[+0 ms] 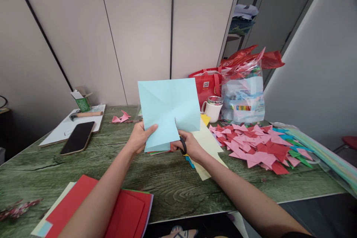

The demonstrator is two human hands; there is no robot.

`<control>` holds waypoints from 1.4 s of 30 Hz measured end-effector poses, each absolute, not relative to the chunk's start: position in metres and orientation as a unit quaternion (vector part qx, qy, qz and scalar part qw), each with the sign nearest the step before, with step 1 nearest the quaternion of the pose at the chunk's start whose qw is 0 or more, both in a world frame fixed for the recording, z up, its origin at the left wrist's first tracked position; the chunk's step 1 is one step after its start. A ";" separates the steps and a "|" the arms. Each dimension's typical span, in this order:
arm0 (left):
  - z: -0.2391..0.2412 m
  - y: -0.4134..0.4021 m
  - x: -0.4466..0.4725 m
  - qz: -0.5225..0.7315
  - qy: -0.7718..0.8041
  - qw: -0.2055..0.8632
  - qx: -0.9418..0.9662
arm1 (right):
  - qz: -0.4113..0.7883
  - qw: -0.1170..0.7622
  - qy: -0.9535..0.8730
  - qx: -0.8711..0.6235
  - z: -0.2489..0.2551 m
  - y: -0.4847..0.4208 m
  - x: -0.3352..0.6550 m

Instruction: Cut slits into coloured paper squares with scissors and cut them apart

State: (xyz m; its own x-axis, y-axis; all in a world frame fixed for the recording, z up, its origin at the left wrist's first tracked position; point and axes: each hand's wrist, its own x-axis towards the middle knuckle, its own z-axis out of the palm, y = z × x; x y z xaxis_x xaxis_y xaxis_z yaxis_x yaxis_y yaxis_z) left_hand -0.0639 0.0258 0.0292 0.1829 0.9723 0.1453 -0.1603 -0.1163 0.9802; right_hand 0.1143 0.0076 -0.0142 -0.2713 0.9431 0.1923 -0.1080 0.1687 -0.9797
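A light blue sheet of paper [164, 108] is held up over the table, with faint creases across it. My left hand [141, 135] grips its lower left edge, thumb on the front face. In my right hand [188, 143] are black-handled scissors [183, 145], whose blade shows at a slit rising from the sheet's lower edge. The paper right of the slit stands apart from the left part. Below and behind the sheet lie pale yellow paper pieces [210, 148]. Under my left forearm rests a stack of red sheets [128, 212] with other colours beneath.
Folded pink and red paper pieces [253, 143] are heaped at the right, beside a long plastic packet [326, 156]. Behind stand a white mug [213, 109], a red bag [206, 85] and a clear bag [242, 96]. At the left are a phone [78, 138], a hammer [87, 114] and a small box [83, 102].
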 end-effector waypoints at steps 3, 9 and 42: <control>0.030 0.025 -0.064 0.516 0.372 0.551 0.540 | 0.536 0.487 -0.591 -0.354 -0.014 0.007 0.115; 0.032 0.024 -0.064 0.513 0.380 0.549 0.540 | 0.539 0.487 -0.587 -0.357 -0.014 0.006 0.113; 0.034 0.028 -0.072 0.525 0.360 0.534 0.556 | 0.506 0.502 -0.592 -0.376 -0.020 0.010 0.111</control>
